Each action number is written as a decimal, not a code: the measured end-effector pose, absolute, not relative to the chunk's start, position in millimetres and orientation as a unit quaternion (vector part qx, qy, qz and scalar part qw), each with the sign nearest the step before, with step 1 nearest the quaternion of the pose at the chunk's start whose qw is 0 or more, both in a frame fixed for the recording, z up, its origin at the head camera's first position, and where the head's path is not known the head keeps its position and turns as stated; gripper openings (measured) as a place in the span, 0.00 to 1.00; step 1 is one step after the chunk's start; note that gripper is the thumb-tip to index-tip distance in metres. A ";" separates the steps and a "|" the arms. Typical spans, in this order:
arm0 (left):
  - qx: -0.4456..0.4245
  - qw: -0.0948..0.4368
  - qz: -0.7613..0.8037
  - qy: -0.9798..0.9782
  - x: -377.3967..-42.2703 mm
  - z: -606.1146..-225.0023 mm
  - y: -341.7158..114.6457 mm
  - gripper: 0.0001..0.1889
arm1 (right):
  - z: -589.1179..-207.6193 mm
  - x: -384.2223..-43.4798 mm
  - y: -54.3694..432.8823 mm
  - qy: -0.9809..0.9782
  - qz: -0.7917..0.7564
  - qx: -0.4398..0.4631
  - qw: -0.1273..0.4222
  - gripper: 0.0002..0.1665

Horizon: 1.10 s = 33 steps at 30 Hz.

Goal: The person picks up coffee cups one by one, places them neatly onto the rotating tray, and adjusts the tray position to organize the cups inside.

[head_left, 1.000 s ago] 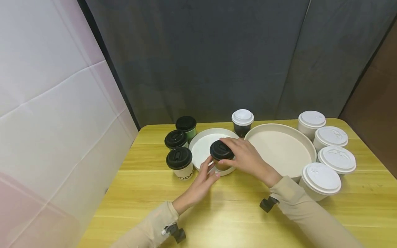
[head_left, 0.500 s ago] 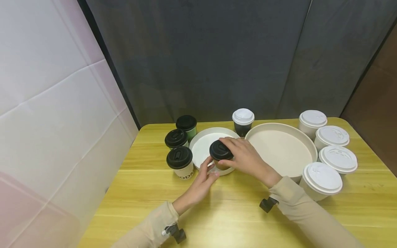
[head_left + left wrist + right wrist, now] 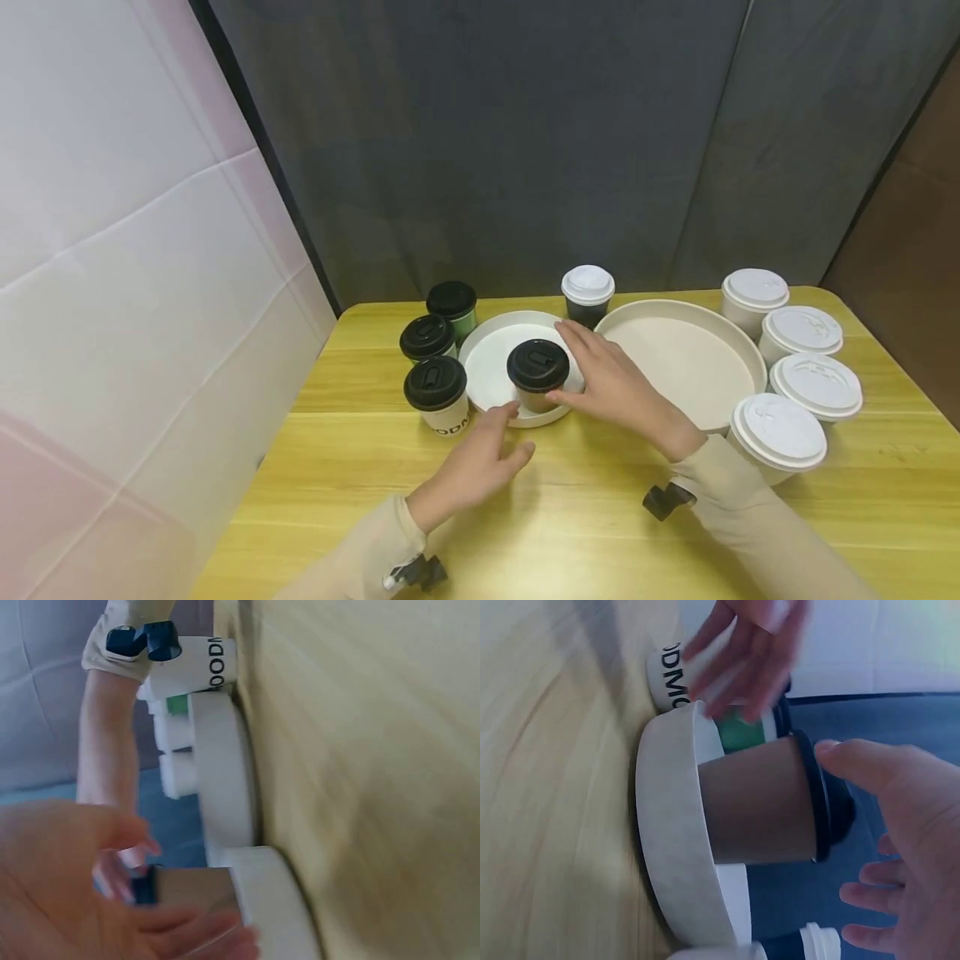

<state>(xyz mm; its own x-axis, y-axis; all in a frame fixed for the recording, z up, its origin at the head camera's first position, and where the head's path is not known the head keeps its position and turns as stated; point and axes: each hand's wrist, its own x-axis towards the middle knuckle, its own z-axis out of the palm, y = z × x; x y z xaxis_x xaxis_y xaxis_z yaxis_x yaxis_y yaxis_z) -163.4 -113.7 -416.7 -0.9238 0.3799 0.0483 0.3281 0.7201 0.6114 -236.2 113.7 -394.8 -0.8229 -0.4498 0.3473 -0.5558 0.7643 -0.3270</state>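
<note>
A brown paper coffee cup [image 3: 761,802] with a black lid [image 3: 537,364] stands upright inside the round white tray [image 3: 487,358], near its front right. My right hand [image 3: 618,387] is spread beside the cup in the head view. In the right wrist view its thumb lies close to the lid's edge, while the other fingers stand apart from the cup. My left hand [image 3: 476,471] hovers at the tray's front rim, fingers loosely extended and nothing in them. In the left wrist view those fingers overlap the cup's lower side.
Left of the white tray stand three black-lidded cups [image 3: 435,387], one printed with letters. A black cup with a white lid [image 3: 588,292] stands behind. The larger beige tray [image 3: 675,358] lies to the right, with several white-lidded cups [image 3: 778,432] along its right side.
Both hands have let go of the brown cup. My right hand has moved off to the right and my left hand back toward me; the cup stays in the tray.
</note>
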 end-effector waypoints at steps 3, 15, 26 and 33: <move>0.245 0.001 0.193 0.950 -157.2 -412.2 -113.7 0.25 | -396.4 -230.8 125.1 -0.934 0.208 0.266 0.117 0.55; 0.291 -0.041 -0.037 0.955 -145.0 -437.3 -109.7 0.42 | -437.2 -215.0 138.2 -0.942 0.099 0.293 0.133 0.33; 0.292 -0.059 -0.030 0.954 -141.0 -443.0 -112.0 0.43 | -448.8 -211.6 135.9 -0.939 0.056 0.301 0.156 0.32; 0.279 -0.064 -0.025 0.958 -141.4 -443.3 -116.3 0.42 | -448.4 -206.5 132.4 -0.929 0.064 0.328 0.160 0.30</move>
<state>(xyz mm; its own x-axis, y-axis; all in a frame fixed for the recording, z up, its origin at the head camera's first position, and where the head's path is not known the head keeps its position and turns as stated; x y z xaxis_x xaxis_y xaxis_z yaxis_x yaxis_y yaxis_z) -141.4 -116.3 -443.3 -0.8358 0.5381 0.1089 0.5316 0.8428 -0.0842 -206.5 132.4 -448.4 -0.7339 -0.5881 0.3399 -0.6290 0.7773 -0.0135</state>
